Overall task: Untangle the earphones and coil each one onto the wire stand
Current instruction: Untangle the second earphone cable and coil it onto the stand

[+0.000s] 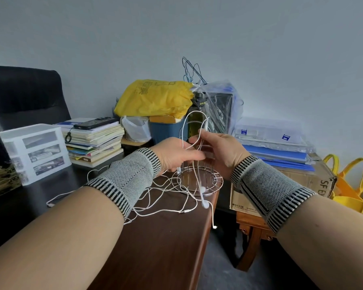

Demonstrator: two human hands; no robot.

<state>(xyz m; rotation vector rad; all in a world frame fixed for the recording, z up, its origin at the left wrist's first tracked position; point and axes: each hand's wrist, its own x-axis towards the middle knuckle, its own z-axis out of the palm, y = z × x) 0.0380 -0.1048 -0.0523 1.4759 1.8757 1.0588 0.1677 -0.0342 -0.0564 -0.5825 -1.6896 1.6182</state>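
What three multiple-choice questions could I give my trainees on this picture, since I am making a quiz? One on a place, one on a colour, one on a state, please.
1. Where does the phone lie?
A. on the stack of books
B. in the plastic drawers
C. on the cardboard box

2. What colour are the earphone cables?
A. black
B. white
C. red

3. What is the left hand doing?
A. resting flat on the table
B. holding a book
C. holding a cable at the wire stand

Answers:
1 A: the dark phone sits on top of the books.
2 B: all cables on the table are white.
3 C: its fingers curl round a cable loop, as do those of the right hand.
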